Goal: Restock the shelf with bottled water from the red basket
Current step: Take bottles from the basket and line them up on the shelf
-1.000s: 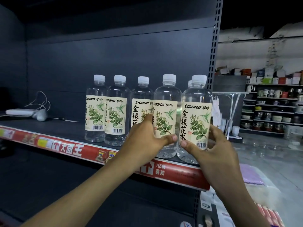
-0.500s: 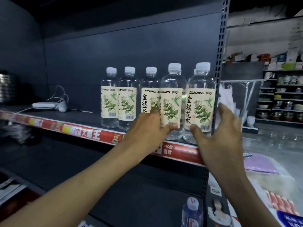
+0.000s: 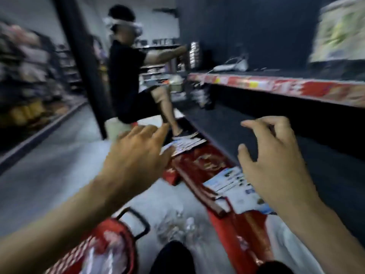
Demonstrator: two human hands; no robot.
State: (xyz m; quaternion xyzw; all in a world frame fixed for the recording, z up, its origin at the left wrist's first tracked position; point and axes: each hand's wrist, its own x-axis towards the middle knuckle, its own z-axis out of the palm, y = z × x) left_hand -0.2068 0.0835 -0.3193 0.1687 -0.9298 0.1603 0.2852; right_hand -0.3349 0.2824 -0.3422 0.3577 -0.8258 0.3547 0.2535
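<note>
The view is blurred by motion. My left hand (image 3: 136,157) hangs in the air over the aisle floor, fingers spread and holding nothing. My right hand (image 3: 276,161) floats in front of the lower shelf, fingers loosely bent and empty. The red basket (image 3: 118,234) with its black handle sits at the bottom left, with clear bottles (image 3: 106,258) blurred inside it. One labelled water bottle (image 3: 339,32) shows at the top right, standing on the shelf (image 3: 276,86) with the red price strip.
Another person (image 3: 130,76) in black crouches ahead at the same shelving, reaching into it. A white device with cables (image 3: 231,66) lies on the shelf. Red packaging and printed cards (image 3: 227,178) lie on the floor along the shelf base. My dark knee (image 3: 171,258) is at the bottom.
Both hands have let go of the bottles on the shelf and come away empty. The view has swung left and down, bringing the basket, the floor and the other person into sight.
</note>
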